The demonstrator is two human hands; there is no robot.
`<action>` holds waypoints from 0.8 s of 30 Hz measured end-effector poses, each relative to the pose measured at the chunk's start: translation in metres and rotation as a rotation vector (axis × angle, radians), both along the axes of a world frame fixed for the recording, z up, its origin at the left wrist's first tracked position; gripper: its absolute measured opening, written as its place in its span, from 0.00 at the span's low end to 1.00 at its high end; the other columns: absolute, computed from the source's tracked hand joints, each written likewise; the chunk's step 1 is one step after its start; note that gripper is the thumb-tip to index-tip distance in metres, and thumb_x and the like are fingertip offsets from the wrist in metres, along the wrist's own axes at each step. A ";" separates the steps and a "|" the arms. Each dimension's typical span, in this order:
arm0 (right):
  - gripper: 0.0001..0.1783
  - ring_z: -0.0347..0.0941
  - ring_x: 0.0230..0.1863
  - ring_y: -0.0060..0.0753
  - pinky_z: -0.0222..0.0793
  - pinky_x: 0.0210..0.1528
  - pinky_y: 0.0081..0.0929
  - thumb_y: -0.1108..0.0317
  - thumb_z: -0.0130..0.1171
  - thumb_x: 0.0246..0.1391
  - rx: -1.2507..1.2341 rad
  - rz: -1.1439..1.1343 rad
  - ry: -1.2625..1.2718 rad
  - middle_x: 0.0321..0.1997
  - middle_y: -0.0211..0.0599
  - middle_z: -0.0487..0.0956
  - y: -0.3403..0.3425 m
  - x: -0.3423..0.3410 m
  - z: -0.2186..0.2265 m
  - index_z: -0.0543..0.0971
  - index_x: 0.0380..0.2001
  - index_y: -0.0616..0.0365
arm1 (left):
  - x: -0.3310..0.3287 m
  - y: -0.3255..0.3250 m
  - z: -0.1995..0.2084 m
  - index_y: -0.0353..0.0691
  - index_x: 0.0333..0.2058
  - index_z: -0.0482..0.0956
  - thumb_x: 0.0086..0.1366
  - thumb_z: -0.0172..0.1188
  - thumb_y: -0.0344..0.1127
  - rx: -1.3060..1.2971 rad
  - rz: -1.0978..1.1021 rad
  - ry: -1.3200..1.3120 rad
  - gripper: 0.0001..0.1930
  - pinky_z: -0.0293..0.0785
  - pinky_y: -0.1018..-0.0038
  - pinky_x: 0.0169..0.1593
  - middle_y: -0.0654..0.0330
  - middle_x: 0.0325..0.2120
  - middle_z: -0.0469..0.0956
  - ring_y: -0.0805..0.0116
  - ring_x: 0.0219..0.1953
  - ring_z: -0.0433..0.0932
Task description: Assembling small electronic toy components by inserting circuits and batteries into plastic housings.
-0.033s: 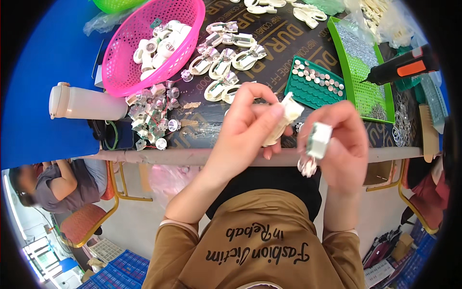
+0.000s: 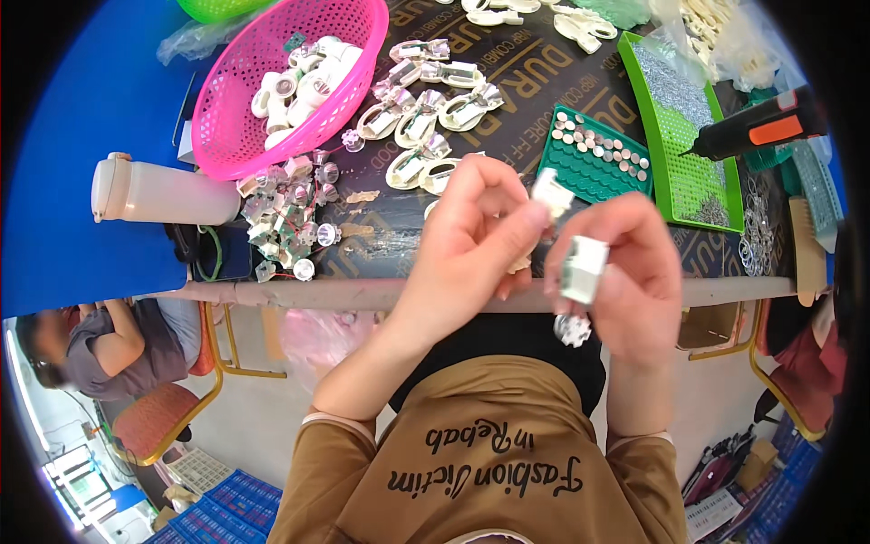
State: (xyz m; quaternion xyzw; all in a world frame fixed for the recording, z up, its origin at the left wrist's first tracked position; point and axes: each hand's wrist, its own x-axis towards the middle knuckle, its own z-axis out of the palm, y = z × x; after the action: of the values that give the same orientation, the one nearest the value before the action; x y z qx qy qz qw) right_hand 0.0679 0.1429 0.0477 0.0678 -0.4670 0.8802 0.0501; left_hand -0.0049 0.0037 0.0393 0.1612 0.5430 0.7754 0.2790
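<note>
Just above the table's near edge, my left hand (image 2: 462,245) is closed on a cream plastic shell (image 2: 552,192), pinched between thumb and fingers. To its right, my right hand (image 2: 639,281) grips a small circuit module with a white block (image 2: 584,267), slightly blurred. A shiny round reflector (image 2: 573,329) hangs below that module. The two pieces are close together but apart. Beyond my left hand lie several cream shells fitted with reflectors (image 2: 417,118). A dark green tray (image 2: 589,183) of small round metal discs sits behind my right hand.
At left are a pink basket (image 2: 379,50) of white rounded parts, a heap of reflector modules (image 2: 285,218) and a pale bottle (image 2: 168,192). At right, a light green tray (image 2: 675,145) holds small metal pieces, with a black-and-orange pointed tool (image 2: 761,127) over it. Seated people flank the table.
My right hand has shifted slightly left and down, and the module with its reflector has turned in it. The shell in my left hand has tilted, showing more of its end.
</note>
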 end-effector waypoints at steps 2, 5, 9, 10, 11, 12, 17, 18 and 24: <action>0.11 0.71 0.29 0.25 0.67 0.29 0.17 0.72 0.52 0.51 -0.047 -0.004 -0.033 0.34 0.40 0.73 -0.010 -0.004 -0.006 0.65 0.37 0.63 | 0.000 0.002 -0.003 0.37 0.36 0.65 0.64 0.48 0.34 0.037 -0.002 0.111 0.07 0.60 0.88 0.16 0.63 0.25 0.71 0.83 0.17 0.68; 0.11 0.70 0.28 0.28 0.67 0.28 0.20 0.68 0.48 0.55 -0.221 -0.011 -0.004 0.33 0.45 0.73 -0.010 -0.011 -0.008 0.64 0.39 0.61 | 0.000 -0.001 -0.009 0.33 0.42 0.65 0.61 0.52 0.30 0.217 -0.044 0.114 0.12 0.69 0.83 0.25 0.57 0.35 0.70 0.79 0.26 0.72; 0.17 0.67 0.27 0.31 0.64 0.26 0.19 0.63 0.47 0.56 -0.545 0.135 -0.034 0.33 0.50 0.71 -0.002 -0.009 -0.005 0.63 0.45 0.60 | 0.007 -0.006 -0.006 0.36 0.49 0.67 0.48 0.61 0.22 0.046 0.065 0.519 0.27 0.71 0.74 0.38 0.56 0.36 0.71 0.67 0.38 0.72; 0.19 0.66 0.26 0.31 0.63 0.24 0.18 0.62 0.47 0.55 -0.553 0.138 -0.062 0.33 0.51 0.71 -0.002 -0.008 -0.006 0.62 0.46 0.61 | 0.001 -0.011 -0.007 0.37 0.48 0.69 0.45 0.62 0.22 -0.098 0.063 0.701 0.28 0.71 0.74 0.37 0.56 0.36 0.71 0.65 0.37 0.73; 0.19 0.66 0.26 0.31 0.63 0.24 0.18 0.62 0.47 0.55 -0.552 0.133 -0.062 0.33 0.51 0.71 -0.002 -0.007 -0.007 0.62 0.46 0.61 | -0.007 -0.013 -0.004 0.39 0.45 0.73 0.41 0.64 0.23 -0.208 0.113 1.078 0.27 0.70 0.73 0.37 0.57 0.34 0.71 0.62 0.35 0.72; 0.20 0.66 0.26 0.31 0.62 0.23 0.18 0.62 0.48 0.55 -0.632 0.152 -0.106 0.34 0.51 0.71 -0.003 -0.006 -0.008 0.61 0.47 0.61 | -0.009 -0.014 -0.005 0.39 0.45 0.73 0.41 0.64 0.23 -0.204 0.109 1.077 0.27 0.70 0.73 0.37 0.57 0.34 0.71 0.62 0.35 0.72; 0.20 0.67 0.28 0.31 0.63 0.23 0.16 0.64 0.52 0.52 -0.799 0.234 -0.231 0.34 0.51 0.71 -0.003 -0.003 -0.008 0.63 0.45 0.64 | -0.011 -0.014 -0.002 0.37 0.38 0.76 0.42 0.65 0.26 -0.123 0.191 1.094 0.20 0.71 0.72 0.42 0.57 0.35 0.73 0.60 0.39 0.74; 0.19 0.68 0.30 0.30 0.64 0.24 0.17 0.66 0.55 0.51 -0.521 0.132 -0.125 0.34 0.49 0.72 -0.002 -0.001 -0.007 0.64 0.43 0.64 | -0.010 -0.018 -0.004 0.34 0.39 0.75 0.44 0.66 0.27 -0.093 0.091 0.948 0.20 0.70 0.70 0.44 0.54 0.39 0.73 0.60 0.42 0.73; 0.11 0.70 0.31 0.28 0.66 0.32 0.20 0.82 0.59 0.37 0.755 -0.501 0.209 0.32 0.43 0.73 -0.006 0.004 0.018 0.73 0.29 0.65 | 0.004 -0.016 -0.019 0.30 0.51 0.60 0.55 0.59 0.31 0.494 0.005 0.070 0.27 0.69 0.68 0.50 0.48 0.42 0.72 0.62 0.45 0.73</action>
State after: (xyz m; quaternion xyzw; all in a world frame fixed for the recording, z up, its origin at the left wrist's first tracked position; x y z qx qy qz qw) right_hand 0.0719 0.1372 0.0662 0.0549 -0.7493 0.5976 0.2799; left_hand -0.0012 -0.0126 0.0200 0.2501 0.3466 0.8793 0.2101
